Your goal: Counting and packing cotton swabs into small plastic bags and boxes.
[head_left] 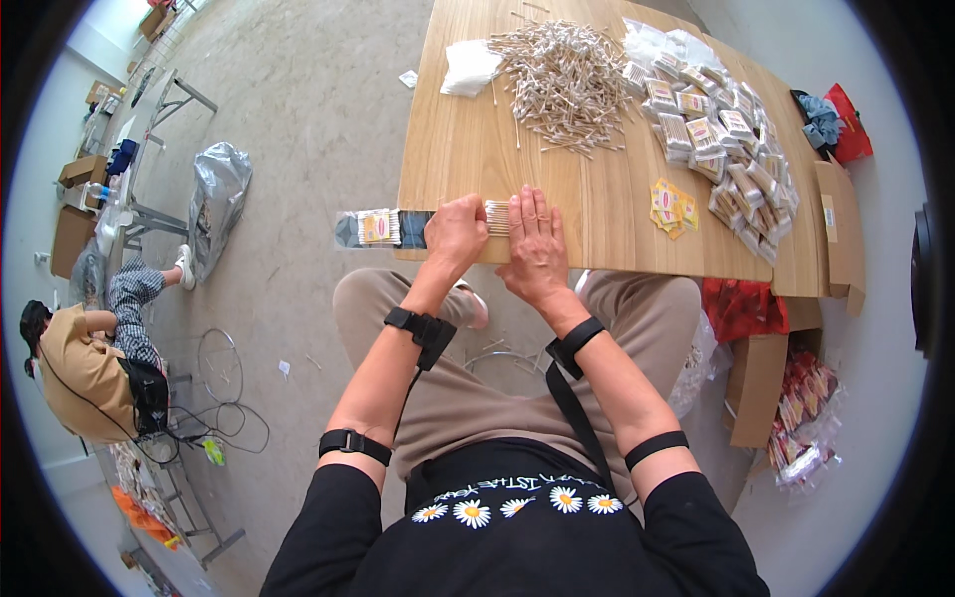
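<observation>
My left hand (456,237) is closed near the table's front edge, its fingers curled; whatever it may hold is hidden. Flat on the wooden tabletop, with fingers stretched out, lies my right hand (535,244). Between the two hands is a neat row of cotton swabs (497,217), side by side, partly covered by the right hand. Left of my left hand, a dark strip (413,229) reaches past the table's left edge. At its outer end sits a clear packet of cotton swabs (378,227) with a yellow-and-white label card.
Loose cotton swabs (567,85) form a big heap at the far side, beside white plastic bags (470,68). Filled swab packets (731,129) pile up at the right, near yellow label cards (673,207). A cardboard box (758,388) stands below right. Another person (95,368) sits far left.
</observation>
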`<state>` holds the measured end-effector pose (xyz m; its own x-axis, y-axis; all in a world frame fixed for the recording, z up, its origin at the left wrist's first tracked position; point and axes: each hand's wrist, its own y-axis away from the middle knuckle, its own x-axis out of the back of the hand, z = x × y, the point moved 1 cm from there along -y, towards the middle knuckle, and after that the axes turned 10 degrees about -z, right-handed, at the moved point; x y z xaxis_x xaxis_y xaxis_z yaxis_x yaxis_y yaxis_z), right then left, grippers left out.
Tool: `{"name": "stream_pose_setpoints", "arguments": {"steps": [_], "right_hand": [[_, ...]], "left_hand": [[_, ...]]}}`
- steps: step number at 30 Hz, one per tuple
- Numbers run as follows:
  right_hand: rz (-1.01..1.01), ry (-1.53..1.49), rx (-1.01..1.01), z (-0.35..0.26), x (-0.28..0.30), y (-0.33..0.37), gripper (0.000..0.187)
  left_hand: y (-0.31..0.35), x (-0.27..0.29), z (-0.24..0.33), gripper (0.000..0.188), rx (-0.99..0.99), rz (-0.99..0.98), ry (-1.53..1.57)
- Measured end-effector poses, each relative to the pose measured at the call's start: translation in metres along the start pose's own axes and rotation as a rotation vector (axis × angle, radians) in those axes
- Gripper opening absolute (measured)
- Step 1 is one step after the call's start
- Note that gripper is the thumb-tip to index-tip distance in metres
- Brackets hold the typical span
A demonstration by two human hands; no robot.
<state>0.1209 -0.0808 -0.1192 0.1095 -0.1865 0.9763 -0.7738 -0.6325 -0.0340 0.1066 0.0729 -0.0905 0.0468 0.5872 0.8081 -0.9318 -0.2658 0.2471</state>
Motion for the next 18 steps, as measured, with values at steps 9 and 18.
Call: {"name": "stream_pose_setpoints", "arguments": {"steps": [9, 18], "right_hand": [[-0.064, -0.014, 0.002, -0.005, 0.010, 0.001, 0.112], [-0.066, 0.016, -0.013, -0.019, 0.005, -0.002, 0.113]], "left_hand": [[-0.002, -0.032, -0.003, 0.040, -0.243, 0.111, 1.218], [0.001, -0.039, 0.011, 0.056, -0.283, 0.062, 1.493]]}}
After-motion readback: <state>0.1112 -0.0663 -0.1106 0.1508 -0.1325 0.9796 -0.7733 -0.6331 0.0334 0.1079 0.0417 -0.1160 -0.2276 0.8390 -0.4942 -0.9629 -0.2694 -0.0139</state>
